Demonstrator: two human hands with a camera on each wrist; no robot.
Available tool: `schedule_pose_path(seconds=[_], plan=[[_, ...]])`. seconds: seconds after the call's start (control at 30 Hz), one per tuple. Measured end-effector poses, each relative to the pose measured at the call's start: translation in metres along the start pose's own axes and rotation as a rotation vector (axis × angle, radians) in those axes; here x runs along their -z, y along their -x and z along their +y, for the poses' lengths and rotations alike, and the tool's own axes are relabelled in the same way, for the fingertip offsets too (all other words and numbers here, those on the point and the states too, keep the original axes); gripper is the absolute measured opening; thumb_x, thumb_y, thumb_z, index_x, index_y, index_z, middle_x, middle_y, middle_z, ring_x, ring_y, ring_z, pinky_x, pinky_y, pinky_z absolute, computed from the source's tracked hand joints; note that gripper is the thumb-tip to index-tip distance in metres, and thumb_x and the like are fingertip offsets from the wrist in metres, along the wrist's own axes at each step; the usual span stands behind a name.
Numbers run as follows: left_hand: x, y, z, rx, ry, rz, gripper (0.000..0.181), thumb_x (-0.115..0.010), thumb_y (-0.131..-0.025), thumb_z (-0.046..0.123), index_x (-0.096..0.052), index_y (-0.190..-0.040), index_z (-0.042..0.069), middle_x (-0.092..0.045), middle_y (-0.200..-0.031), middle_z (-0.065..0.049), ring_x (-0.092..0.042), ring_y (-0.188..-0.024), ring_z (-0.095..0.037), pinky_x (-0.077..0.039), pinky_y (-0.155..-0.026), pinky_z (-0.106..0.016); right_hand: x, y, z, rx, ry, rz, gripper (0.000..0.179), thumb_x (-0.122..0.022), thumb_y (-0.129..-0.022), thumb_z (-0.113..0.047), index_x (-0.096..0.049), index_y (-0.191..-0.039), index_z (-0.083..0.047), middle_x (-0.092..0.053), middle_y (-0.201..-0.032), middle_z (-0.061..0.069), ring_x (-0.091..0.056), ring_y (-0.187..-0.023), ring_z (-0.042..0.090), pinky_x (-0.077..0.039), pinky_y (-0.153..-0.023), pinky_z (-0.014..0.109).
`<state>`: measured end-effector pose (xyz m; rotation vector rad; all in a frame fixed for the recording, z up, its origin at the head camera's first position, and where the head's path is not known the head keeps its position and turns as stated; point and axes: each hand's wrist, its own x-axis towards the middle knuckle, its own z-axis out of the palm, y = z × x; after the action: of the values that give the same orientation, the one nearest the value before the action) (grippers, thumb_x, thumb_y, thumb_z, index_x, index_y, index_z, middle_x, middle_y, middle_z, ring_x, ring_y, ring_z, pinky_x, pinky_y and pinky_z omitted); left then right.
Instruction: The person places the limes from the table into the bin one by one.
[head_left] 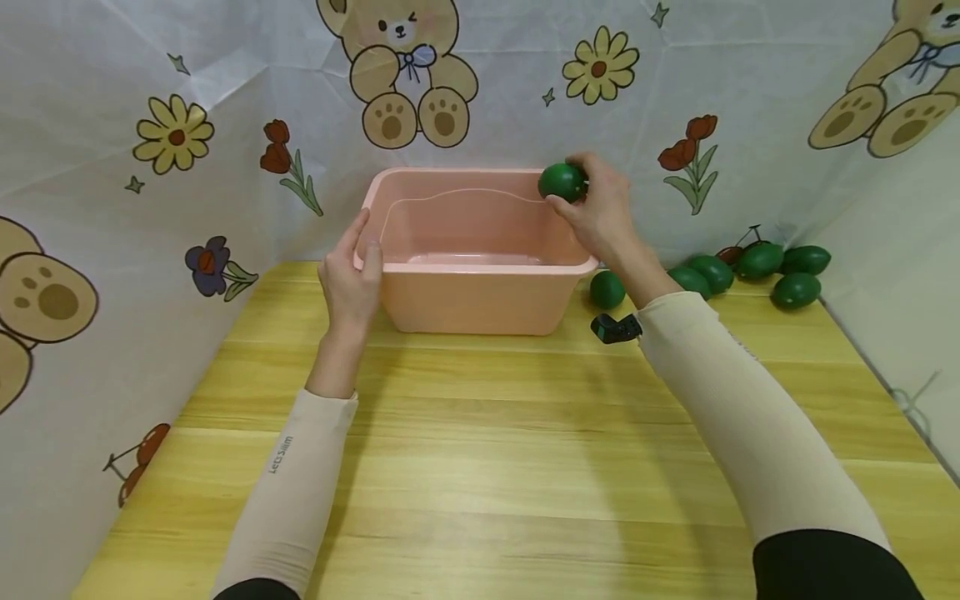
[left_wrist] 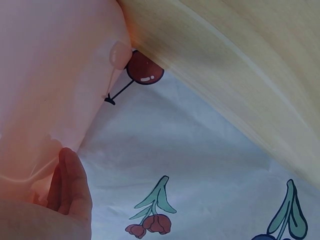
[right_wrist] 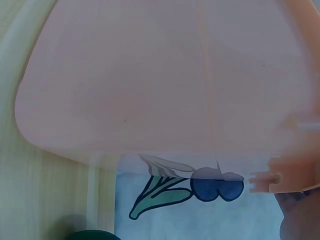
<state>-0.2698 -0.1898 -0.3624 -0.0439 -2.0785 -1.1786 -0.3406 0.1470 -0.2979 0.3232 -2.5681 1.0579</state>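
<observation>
A pink plastic tub [head_left: 480,300] stands on the table with its inner floor partly visible. My left hand [head_left: 350,275] grips its left rim, thumb on the near side; in the left wrist view the fingers [left_wrist: 74,182] lie along the tub's wall. Above the far right corner of the tub, my right hand [head_left: 606,204] pinches a dark green lime [head_left: 561,182] between thumb and fingers. The right wrist view is mostly filled by the tub's wall [right_wrist: 125,90], with a bit of the right hand [right_wrist: 302,220] at the lower right; the held lime does not show there.
One green lime [head_left: 607,290] sits just right of the tub. Several more limes [head_left: 797,291] lie by the back right corner, some partly behind the right forearm. A patterned cloth [head_left: 495,100] hangs behind the wooden table [head_left: 480,467]. A black wrist camera [head_left: 615,328] juts from the right sleeve.
</observation>
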Motion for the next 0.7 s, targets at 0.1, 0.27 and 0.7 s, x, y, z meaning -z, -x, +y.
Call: schedule_pose_path(seconds=[0.1,0.27,0.7], plan=[[0.0,0.0,0.0,-0.002,0.005,0.003,0.05,-0.052,-0.097,0.027,-0.069,-0.141,0.01,-0.074,-0.128,-0.017,-0.024,-0.046,-0.005,-0.023,-0.048,-0.025,-0.001,0.002,0.002,0.0,-0.014,0.011,0.051,-0.069,-0.101,-0.017,-0.053,-0.146,-0.001,-0.061,-0.144,0.018,-0.059,-0.129,0.031,-0.048,-0.112,0.042],[0.0,0.0,-0.001,-0.008,0.021,0.011,0.048,-0.054,-0.097,0.024,-0.069,-0.141,0.011,-0.07,-0.137,-0.013,-0.023,-0.045,0.002,-0.025,-0.049,-0.025,-0.002,0.003,0.005,0.019,-0.021,0.059,0.041,-0.064,-0.102,-0.012,-0.059,-0.141,0.001,-0.063,-0.139,0.02,-0.06,-0.132,0.032,-0.047,-0.114,0.042],[-0.001,0.001,-0.002,-0.01,0.016,0.005,0.047,-0.054,-0.099,0.024,-0.068,-0.142,0.011,-0.077,-0.104,-0.021,-0.024,-0.044,0.002,-0.026,-0.05,-0.025,0.009,0.015,0.022,0.024,-0.167,0.161,0.034,-0.055,-0.103,-0.005,-0.06,-0.135,0.006,-0.064,-0.132,0.026,-0.062,-0.127,0.035,-0.047,-0.114,0.044]])
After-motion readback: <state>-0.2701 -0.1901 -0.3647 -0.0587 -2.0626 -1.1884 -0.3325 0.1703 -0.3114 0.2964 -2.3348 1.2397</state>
